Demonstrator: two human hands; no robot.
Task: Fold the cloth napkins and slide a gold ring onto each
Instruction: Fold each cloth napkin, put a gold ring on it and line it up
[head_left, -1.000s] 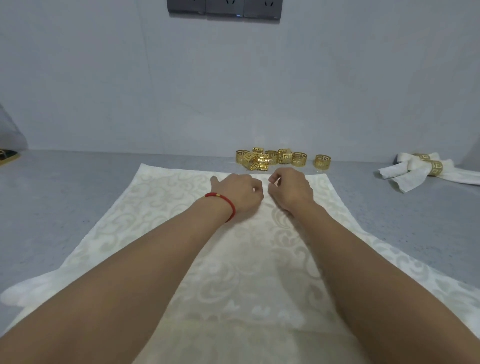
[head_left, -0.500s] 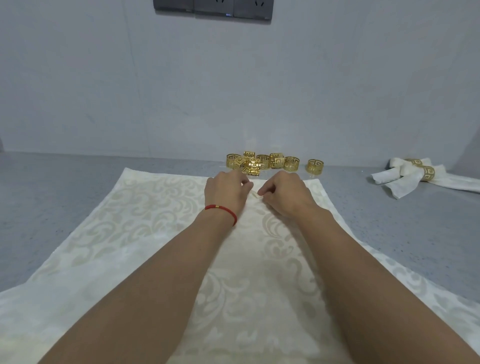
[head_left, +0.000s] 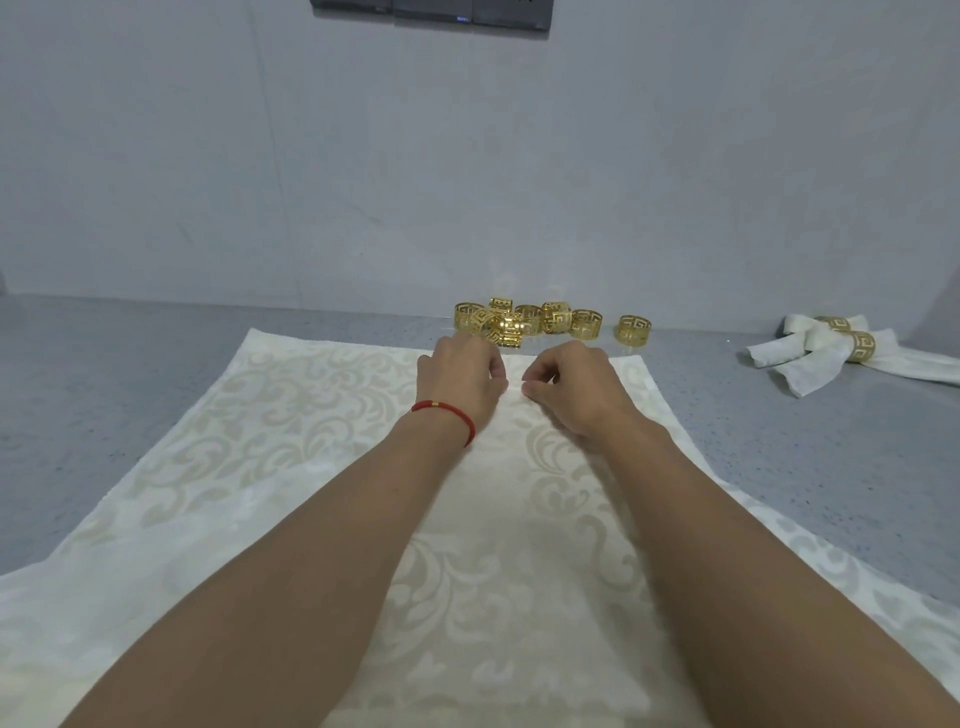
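We saw the napkin (head_left: 291, 467) spread on the table (head_left: 104, 364), both hands resting near its far edge. Behind it lay the rings (head_left: 524, 322); the finished napkins (head_left: 831, 353) sat far right.

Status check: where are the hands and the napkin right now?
Left hand and right hand both pinching the flat napkin near its far edge. Gold rings loose beyond. Nothing blocking.

cream napkin (head_left: 270, 467) spread flat, gold rings (head_left: 524, 322) beyond
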